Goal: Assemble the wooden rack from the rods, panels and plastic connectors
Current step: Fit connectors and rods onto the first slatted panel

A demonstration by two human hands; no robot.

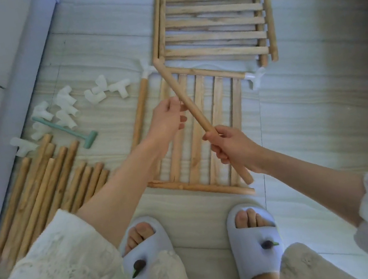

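Rack parts are spread over the floor (317,91). Head view: right hand (231,147) is wrapped round a rod (194,110), left hand (168,120) loosely curled beside it, maybe touching. Looks mid-frame-building; next, that rod probably needs pushing into a connector (256,76) on the slatted panel (203,131).

Beneath you, a pale tiled floor (317,91) carries the kit: a stack of slatted panels (214,25) at the far side, another slatted panel (202,136) nearer your slippers (254,237), loose rods (39,189) bundled at left, white plastic connectors (66,103) scattered above them, and a small green mallet (66,130).
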